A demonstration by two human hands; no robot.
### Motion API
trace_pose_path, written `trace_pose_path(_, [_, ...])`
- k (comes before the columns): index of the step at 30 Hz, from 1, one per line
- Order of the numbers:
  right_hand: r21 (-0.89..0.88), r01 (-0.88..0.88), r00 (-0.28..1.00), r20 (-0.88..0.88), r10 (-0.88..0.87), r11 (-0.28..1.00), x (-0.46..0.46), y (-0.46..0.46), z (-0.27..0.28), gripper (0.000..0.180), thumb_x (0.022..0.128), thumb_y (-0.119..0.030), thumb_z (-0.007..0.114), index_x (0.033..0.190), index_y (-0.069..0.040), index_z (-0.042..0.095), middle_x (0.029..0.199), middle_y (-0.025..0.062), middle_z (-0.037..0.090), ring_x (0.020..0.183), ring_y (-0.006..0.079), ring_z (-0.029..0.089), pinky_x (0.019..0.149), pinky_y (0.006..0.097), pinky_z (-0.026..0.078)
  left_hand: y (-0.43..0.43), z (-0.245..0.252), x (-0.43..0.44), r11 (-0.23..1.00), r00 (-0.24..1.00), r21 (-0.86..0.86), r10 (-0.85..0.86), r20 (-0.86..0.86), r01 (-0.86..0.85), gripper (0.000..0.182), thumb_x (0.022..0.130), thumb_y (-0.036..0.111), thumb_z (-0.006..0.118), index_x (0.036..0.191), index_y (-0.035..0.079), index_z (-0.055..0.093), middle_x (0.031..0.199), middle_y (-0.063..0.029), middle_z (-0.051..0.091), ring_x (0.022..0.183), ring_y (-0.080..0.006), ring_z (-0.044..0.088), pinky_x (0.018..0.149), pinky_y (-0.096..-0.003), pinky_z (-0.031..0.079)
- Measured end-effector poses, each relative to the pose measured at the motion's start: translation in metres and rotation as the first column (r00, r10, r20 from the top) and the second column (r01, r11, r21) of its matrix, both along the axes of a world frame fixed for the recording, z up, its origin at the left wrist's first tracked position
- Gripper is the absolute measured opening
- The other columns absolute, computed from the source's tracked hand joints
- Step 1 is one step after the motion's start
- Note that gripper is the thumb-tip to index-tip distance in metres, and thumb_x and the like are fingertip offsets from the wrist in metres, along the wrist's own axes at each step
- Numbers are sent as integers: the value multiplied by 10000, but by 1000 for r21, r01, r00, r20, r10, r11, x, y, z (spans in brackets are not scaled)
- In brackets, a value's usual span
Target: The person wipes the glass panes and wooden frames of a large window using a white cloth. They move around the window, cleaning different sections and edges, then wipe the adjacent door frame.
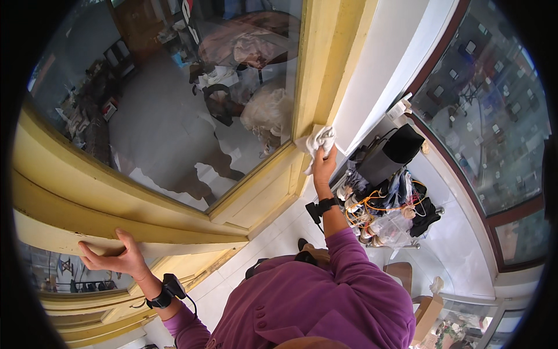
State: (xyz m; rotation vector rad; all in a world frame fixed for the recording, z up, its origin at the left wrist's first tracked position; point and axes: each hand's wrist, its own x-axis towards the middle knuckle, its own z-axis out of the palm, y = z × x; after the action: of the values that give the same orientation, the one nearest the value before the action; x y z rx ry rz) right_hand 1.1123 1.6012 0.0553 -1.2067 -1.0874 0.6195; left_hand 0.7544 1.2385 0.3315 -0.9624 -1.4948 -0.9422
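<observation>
My right hand point(324, 165) holds a crumpled white cloth point(321, 138) against the yellow wooden frame of a glazed door point(261, 194), at its right side near the lower corner of the glass pane point(161, 113). On the left, my left hand point(115, 260) grips the door's near edge, its thumb and fingers spread over the wood. Part of that hand's grip is hidden by the edge. Black straps with small devices sit on both wrists. The pane shows a room and reflections mixed together.
Right of the door, a low rack holds a dark grey box point(386, 155), an orange cord point(370, 201), clear plastic bags point(392, 229) and shoes. A brown-framed window point(479, 131) stands beyond. A cardboard box point(427, 316) is at lower right. White tiles point(213, 283) cover the floor.
</observation>
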Motion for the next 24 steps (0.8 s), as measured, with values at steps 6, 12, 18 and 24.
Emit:
trace_pose_path(6, [-6, 69, 974, 217, -66, 998, -7, 39, 33, 669, 858, -266, 743, 1408, -49, 429, 1187, 274, 632, 1086, 458, 619, 913, 470, 489, -2, -2, -1, 996, 996, -35, 87, -3, -87, 829, 840, 145, 749, 1525, 35, 293, 1489, -237, 248, 1372, -390, 325, 1108, -520, 354])
trace_pose_path(12, [190, 199, 974, 74, -216, 962, -24, 52, 98, 627, 785, -201, 799, 1325, -56, 514, 1115, 216, 685, 1018, 407, 673, 852, 441, 531, -5, -6, -4, 992, 993, -43, 115, -12, -115, 822, 854, 159, 731, 1532, 32, 285, 1527, -227, 237, 1379, -396, 325, 1130, -523, 311])
trace_pose_path(18, [453, 245, 960, 13, -281, 857, -23, 78, 244, 544, 777, -178, 812, 1245, -57, 563, 1117, 205, 688, 1010, 389, 683, 863, 428, 534, -1, -11, -5, 998, 999, 57, 20, 42, -23, 792, 845, 123, 718, 1522, 29, 318, 1547, -203, 300, 1430, -388, 282, 1176, -503, 248])
trace_pose_path(24, [595, 183, 972, 9, -234, 783, -9, 86, 352, 527, 783, -175, 813, 1236, -47, 576, 1105, 189, 695, 994, 359, 697, 850, 391, 544, -3, -12, -3, 996, 995, 34, 80, 53, -81, 810, 843, 135, 697, 1531, 44, 277, 1558, -201, 267, 1450, -376, 248, 1174, -513, 232])
